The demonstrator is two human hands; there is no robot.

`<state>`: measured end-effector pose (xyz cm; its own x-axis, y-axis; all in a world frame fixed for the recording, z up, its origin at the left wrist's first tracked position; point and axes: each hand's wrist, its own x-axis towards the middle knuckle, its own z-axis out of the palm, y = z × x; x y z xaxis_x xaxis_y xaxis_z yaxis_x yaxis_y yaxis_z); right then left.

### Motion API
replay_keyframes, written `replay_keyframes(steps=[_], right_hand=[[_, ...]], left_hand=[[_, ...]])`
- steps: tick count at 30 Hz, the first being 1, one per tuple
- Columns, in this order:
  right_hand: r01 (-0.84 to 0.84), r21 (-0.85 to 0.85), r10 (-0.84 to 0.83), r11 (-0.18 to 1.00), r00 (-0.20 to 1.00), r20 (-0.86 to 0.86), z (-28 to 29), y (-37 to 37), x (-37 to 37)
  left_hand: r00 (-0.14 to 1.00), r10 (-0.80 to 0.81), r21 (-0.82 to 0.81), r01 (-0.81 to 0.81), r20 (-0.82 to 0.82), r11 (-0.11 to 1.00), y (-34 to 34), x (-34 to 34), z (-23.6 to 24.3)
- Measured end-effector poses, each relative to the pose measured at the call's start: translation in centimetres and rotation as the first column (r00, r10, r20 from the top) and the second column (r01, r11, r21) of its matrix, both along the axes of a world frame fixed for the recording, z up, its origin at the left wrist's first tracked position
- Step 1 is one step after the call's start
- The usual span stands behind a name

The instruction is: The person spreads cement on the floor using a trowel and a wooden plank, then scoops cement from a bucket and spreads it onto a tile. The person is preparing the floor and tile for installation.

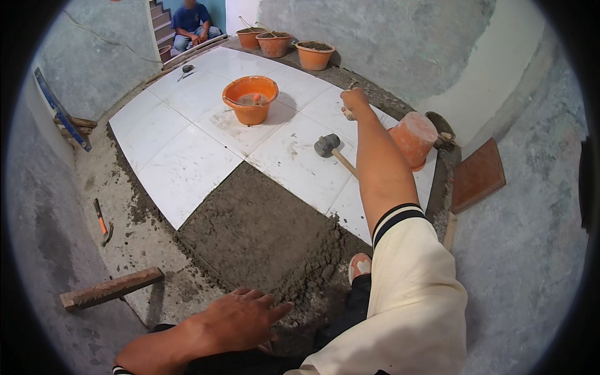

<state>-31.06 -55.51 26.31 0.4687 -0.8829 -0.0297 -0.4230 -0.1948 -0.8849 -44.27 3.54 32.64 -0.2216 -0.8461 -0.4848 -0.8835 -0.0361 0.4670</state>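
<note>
Left hand is held palm-down at the near edge of the mortar bed, fingers loosely spread; its underside is hidden, so contact can't be confirmed. Right hand is stretched out over the far right of the white tiles, fingers curled; a small thin shape is seen at its top, but whether it is gripped or just background can't be told. The grey mortar is bordered by the tiles on its far side and right; its near edge is partly covered by the left hand. Black-headed mallet is laid on the tiles, handle end cut off by the right forearm. Upturned orange bucket is partly masked by the same forearm; a dark container is half blocked behind it. Orange basin is set mid-tiles, contents only partly visible. Shoe is mostly covered by dark trousers. Claw hammer and a rough bar are seen at left. Far person is cropped by the top edge.
</note>
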Motion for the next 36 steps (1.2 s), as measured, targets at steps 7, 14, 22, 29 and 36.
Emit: replay_keyframes(steps=[7, 14, 22, 29, 36], right_hand=[[-0.053, -0.006, 0.053, 0.999, 0.998, 0.027, 1.1, 1.8, 1.8], [-0.005, -0.02, 0.006, 1.0, 1.0, 0.03, -0.9, -1.8, -2.4], [0.258, -0.152, -0.282, 0.954, 0.944, -0.173, -3.4, -8.3, -12.2], [0.115, -0.431, -0.303, 0.895, 0.866, -0.398, -3.8, -11.7, -16.8], [-0.004, -0.476, -0.244, 0.879, 0.854, -0.459, -4.1, -10.9, -14.7]], left_hand=[[1.0, 0.005, 0.006, -0.005, -0.003, 1.0, -0.3, 0.1, 0.2], [1.0, 0.03, -0.008, -0.03, 0.01, 1.0, 0.0, 0.1, 0.1], [1.0, -0.001, -0.005, 0.001, 0.003, 1.0, -0.3, -0.2, 0.4], [1.0, -0.01, -0.015, 0.01, 0.008, 1.0, -0.7, -0.5, 0.7], [0.999, -0.013, -0.08, 0.016, 0.044, 0.997, -0.2, -0.5, 0.4]])
